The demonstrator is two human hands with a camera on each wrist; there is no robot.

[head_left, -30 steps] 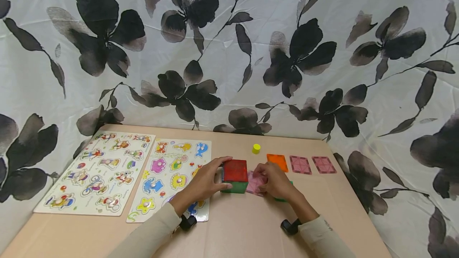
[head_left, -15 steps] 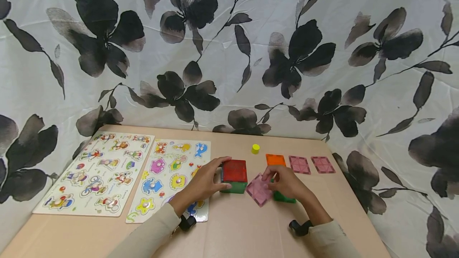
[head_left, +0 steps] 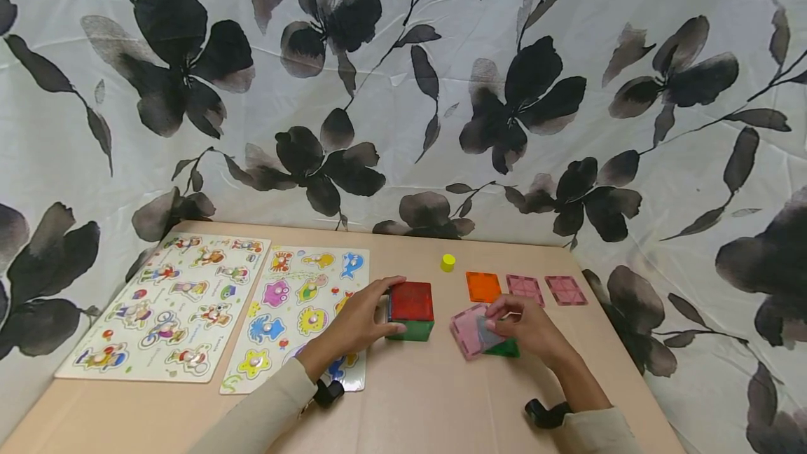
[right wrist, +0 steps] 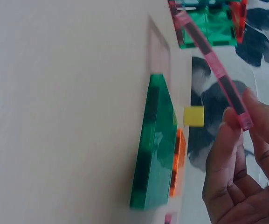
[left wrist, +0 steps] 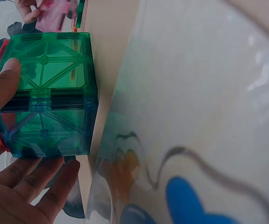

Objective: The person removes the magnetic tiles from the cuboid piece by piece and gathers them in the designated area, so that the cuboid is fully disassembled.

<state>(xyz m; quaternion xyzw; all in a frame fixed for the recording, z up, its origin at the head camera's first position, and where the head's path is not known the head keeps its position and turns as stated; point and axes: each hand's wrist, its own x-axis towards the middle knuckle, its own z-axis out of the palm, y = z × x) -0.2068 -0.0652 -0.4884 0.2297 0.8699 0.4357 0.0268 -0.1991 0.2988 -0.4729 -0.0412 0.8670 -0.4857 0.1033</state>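
A cube of see-through magnetic tiles (head_left: 411, 300) stands on the table, red on top and green in front. My left hand (head_left: 353, 324) grips it from the left, thumb on a green side (left wrist: 45, 60) and fingers against the blue side (left wrist: 45, 133). To the right of the cube, my right hand (head_left: 532, 328) pinches a pink square magnetic tile (head_left: 465, 335) by one edge. The right wrist view shows that pink tile (right wrist: 218, 70) edge-on between thumb and fingers, raised off the table. Beneath it lies a green tile piece (right wrist: 154, 144), partly hidden in the head view.
An orange tile (head_left: 483, 287) and two pink tiles (head_left: 566, 291) lie in a row behind the right hand. A small yellow cylinder (head_left: 447, 263) stands farther back. Two picture puzzle boards (head_left: 217, 342) cover the table's left side. A floral cloth (head_left: 403, 104) hangs behind.
My right hand has drawn the pink tile away from the cube, to the right, turning and lifting it. The left hand stays on the cube.
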